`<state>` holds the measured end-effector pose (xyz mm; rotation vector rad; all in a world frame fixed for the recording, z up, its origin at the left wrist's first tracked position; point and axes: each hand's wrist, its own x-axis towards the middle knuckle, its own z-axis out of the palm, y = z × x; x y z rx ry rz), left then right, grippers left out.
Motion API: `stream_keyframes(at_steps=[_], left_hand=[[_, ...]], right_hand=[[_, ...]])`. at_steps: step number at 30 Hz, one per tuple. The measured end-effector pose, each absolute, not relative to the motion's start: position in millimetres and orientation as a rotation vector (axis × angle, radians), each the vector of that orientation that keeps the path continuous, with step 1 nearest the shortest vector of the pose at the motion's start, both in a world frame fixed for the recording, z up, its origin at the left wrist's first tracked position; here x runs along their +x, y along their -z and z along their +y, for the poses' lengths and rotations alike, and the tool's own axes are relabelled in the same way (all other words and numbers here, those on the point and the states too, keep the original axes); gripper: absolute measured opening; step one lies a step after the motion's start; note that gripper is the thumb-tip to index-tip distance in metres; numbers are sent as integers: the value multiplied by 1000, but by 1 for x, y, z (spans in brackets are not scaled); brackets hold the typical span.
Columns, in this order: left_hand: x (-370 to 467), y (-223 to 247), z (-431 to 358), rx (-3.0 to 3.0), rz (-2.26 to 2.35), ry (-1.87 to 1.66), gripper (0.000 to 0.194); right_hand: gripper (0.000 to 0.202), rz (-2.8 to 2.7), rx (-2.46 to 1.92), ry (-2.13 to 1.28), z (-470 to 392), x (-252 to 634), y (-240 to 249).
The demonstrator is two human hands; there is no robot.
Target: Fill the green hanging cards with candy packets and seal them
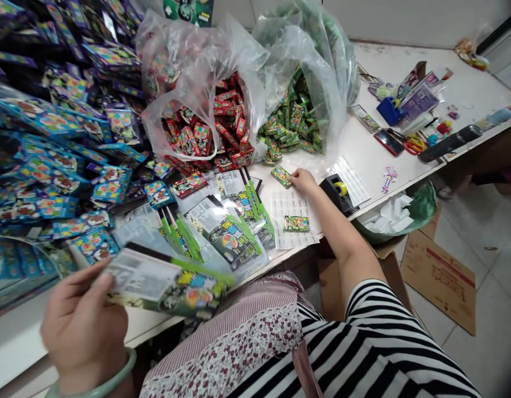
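Note:
My left hand point(87, 320), a pale green bangle at its wrist, pinches the left end of a green and black printed packet point(184, 287) with a white label panel. The packet is held above the table's front edge, slightly blurred. Farther right, my right hand point(304, 181) has its fingers closed on the right end of a small green box point(281, 176) at the table surface. Another small green box point(296, 223) lies on a sheet of stickers point(280, 237) just below that hand. Between my hands lie several similar green and black packets point(228, 229), overlapping.
Blue and purple boxes point(52, 182) are heaped at left. Plastic bags hold red boxes point(197, 138) and green boxes point(296, 119) at the back. A tape dispenser point(338, 193), phone point(388, 142) and black bottle point(449, 143) lie right. A green bag point(425, 207) hangs by the edge.

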<state>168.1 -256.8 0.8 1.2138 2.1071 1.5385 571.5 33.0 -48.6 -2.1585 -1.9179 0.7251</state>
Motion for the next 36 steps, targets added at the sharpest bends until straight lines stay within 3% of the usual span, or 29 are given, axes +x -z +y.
stream_keyframes(at_steps=[3,6,8,11,13,15,22,25,31,36], left_hand=[[158,6,-244,735,1898,-1794,30],[156,18,-244,638,1721,-1647,33],[158,25,-252,677,1819,-1497,37],[163,25,-263,1137,2233,-1246,66],[170,19,-259,1622,2346,-1046,79],[178,14,-243,1952,2147,-856,79],[180,20,-179,1836,2075,-265,102],[169,27,-177,1830,2108,-272,97],[157,29,-185,1843,2168,-378,96],[166,4,-203,2097,2017,-607,94]], right_hand=[[18,-1921,-2096,-730,31,574,51],[25,-1980,-1965,-705,32,575,50],[45,-2115,-1794,-669,37,575,48],[77,-2364,-1633,-611,45,572,47],[74,-2420,-1721,-550,46,567,49],[66,-2389,-1851,-459,43,560,52],[62,-2191,-1991,-372,27,550,52],[57,-2162,-1689,-354,12,546,33],[67,-2319,-875,-523,-41,493,-19],[68,-2465,-596,-532,-69,432,-37]])
